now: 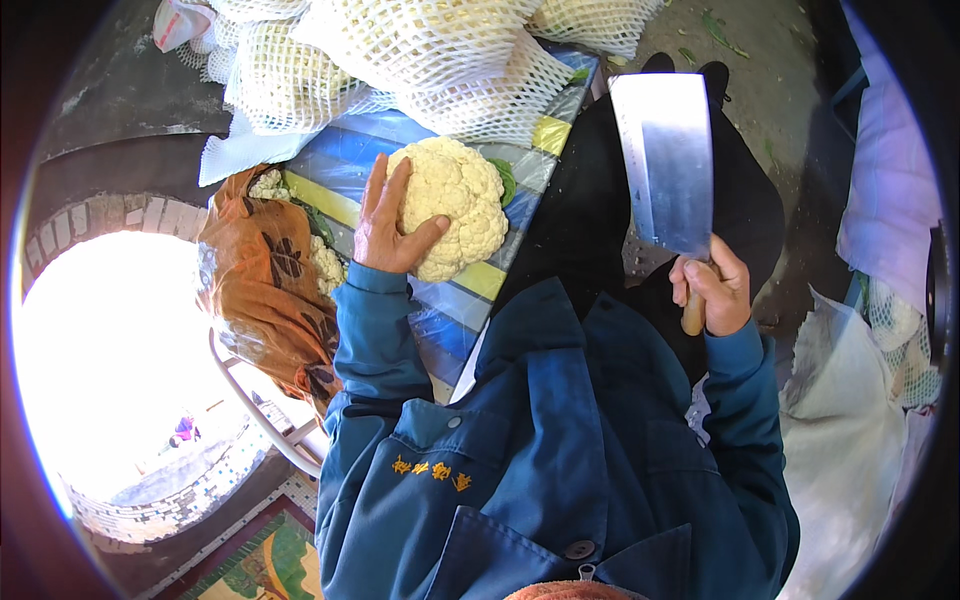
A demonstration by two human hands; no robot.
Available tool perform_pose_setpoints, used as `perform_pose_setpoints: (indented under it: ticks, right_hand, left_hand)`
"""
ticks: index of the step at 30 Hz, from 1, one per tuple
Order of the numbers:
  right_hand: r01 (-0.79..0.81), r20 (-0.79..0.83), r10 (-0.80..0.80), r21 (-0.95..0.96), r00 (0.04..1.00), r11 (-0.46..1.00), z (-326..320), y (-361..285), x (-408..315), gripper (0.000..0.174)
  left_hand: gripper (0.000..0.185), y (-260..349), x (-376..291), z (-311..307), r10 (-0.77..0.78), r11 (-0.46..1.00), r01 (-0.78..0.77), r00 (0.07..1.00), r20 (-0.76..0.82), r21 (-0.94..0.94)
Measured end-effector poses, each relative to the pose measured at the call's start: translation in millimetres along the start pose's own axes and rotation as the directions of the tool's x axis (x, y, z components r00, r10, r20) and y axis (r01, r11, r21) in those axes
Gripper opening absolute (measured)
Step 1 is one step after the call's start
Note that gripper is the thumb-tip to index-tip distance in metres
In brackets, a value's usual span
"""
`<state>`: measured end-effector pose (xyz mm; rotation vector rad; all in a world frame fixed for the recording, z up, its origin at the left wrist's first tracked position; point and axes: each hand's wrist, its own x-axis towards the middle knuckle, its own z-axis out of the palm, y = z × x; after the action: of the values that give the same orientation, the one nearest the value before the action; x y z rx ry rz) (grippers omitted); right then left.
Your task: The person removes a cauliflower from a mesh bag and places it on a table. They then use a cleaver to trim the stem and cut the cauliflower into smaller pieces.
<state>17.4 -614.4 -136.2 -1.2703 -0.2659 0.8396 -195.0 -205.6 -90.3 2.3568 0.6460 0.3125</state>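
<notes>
A cauliflower head [457, 206] rests on a table with a striped blue, grey and yellow cover [450, 311], which looks like plastic. My left hand [390, 221] lies on the near left side of the curd, fingers spread and thumb across it. A green leaf [503, 182] shows at its right side. Over my lap, to the right of the table, my right hand [714, 285] grips a Chinese cleaver [667, 161] by its wooden handle. The broad steel blade points away from me, apart from the cauliflower.
Cauliflowers in white foam netting [442, 60] are piled at the table's far end. An orange patterned cloth [266, 277] and loose cauliflower pieces [325, 266] lie along the left edge. A metal rail [259, 412] curves beside the bright opening. White sheeting [844, 442] hangs at right.
</notes>
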Motion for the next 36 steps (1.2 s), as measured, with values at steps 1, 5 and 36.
perform_pose_setpoints:
  ticks: [1, 5, 36]
  right_hand:
    - [-0.034, -0.011, 0.034, -0.019, 0.999, 0.999, 1, 3, 0, 0.048]
    - [0.285, 0.059, -0.281, -0.315, 0.958, 0.905, -3, 19, -5, 0.044]
    - [0.708, 0.492, -0.523, -0.596, 0.696, 0.38, 55, 39, 2, 0.053]
  left_hand:
    - [0.092, 1, 0, -1, -0.004, 1.0, 0.004, 1.0, 0.0, -0.006]
    - [0.094, 0, 2, -4, 0.003, 1.0, -0.004, 1.0, 0.031, 0.028]
    - [0.091, -6, 5, -10, -0.056, 0.979, 0.056, 0.998, 0.006, -0.194]
